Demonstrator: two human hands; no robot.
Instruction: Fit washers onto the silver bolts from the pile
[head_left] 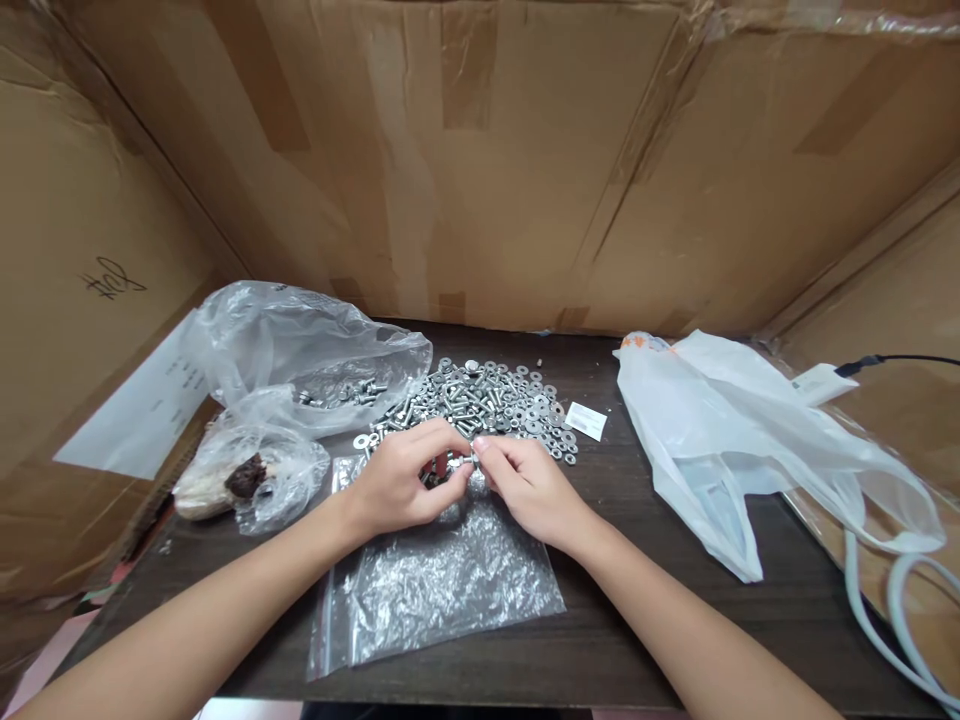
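Note:
Over the front of a loose pile of bolts and washers [480, 395], my two hands meet at the fingertips. My left hand [409, 475] pinches a small metal bolt [469, 459] between thumb and fingers. From the other side, my right hand [529, 485] closes its thumb and forefinger on the same piece. Fingers hide most of the bolt, so whether a washer or nut sits on it cannot be made out. Under both hands lies a clear zip bag [450, 590], flat and wrinkled.
Left of the pile lies a clear plastic bag [300, 330] with several bolts inside. In front of it is a knotted bag with a pale bundle [206, 480]. A white label [586, 421] and a white carrier bag [705, 420] lie right. Cardboard walls [525, 200] surround the dark table.

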